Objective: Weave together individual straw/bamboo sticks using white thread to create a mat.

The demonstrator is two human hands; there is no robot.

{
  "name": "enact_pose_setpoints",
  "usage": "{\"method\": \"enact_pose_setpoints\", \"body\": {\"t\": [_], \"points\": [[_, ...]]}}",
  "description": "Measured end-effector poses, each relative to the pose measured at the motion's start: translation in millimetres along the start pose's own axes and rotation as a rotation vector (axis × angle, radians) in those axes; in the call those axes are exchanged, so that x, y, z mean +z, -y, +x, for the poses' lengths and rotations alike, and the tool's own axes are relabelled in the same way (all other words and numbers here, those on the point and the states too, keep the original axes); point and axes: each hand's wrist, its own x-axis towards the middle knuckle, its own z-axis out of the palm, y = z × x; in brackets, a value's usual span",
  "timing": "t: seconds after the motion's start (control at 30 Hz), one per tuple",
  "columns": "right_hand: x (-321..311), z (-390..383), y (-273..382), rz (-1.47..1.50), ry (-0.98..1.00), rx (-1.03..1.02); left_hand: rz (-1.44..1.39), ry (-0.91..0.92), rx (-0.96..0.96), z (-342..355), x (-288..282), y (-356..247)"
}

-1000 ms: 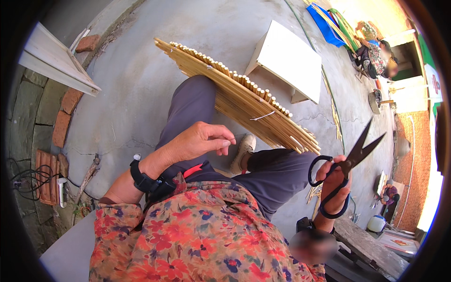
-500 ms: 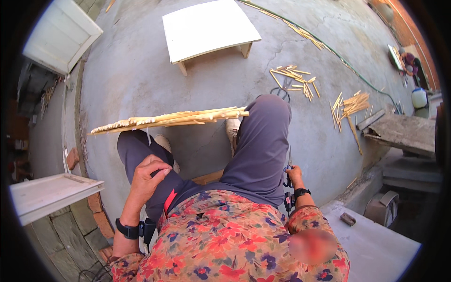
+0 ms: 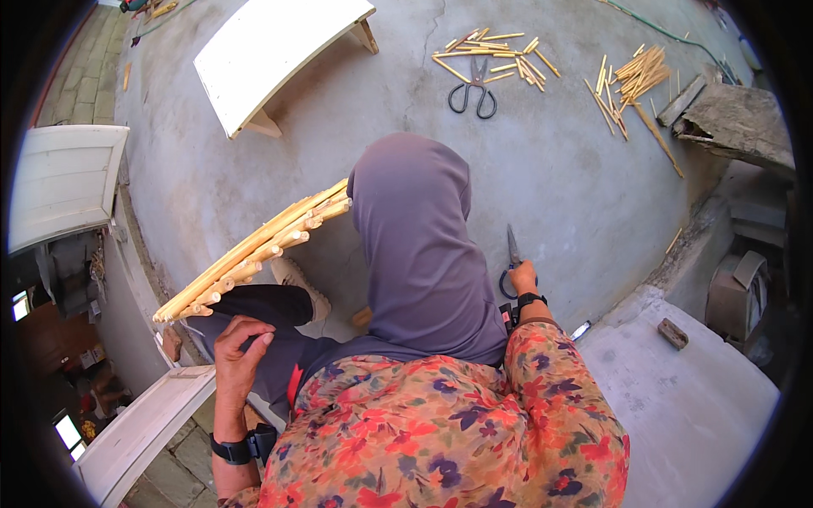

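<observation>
**Partway through cutting the sticks**

Evidently the work is in the middle. At lower left, the left hand (image 3: 240, 354) rests loosely curled on the dark trouser leg, gripping nothing, just below the bundle of sticks (image 3: 254, 252) that lies slanting across the person's lap toward the raised knee. These long sticks look uncut. Right of the knee, the right hand (image 3: 522, 278) is closed on the handles of the scissors (image 3: 511, 256), blades pointing up and away. At upper centre a second pair of black scissors (image 3: 473, 91) lies on the concrete among short cut pieces (image 3: 495, 57); more pieces (image 3: 633, 74) lie scattered at upper right. So some cutting appears done, with the bundle left.
</observation>
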Motion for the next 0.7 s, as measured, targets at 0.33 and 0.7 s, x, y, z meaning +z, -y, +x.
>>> {"method": "enact_pose_setpoints", "body": {"t": [0.33,0.7], "points": [[-77.0,-33.9,62.4,0.761,0.011,-0.409,-0.674,-0.019,-0.088,2.6,23.1,-9.3],[-172.9,-316.6,189.9,0.458,0.034,-1.907,-1.303,0.171,0.121,11.0,41.7,-37.4]]}}
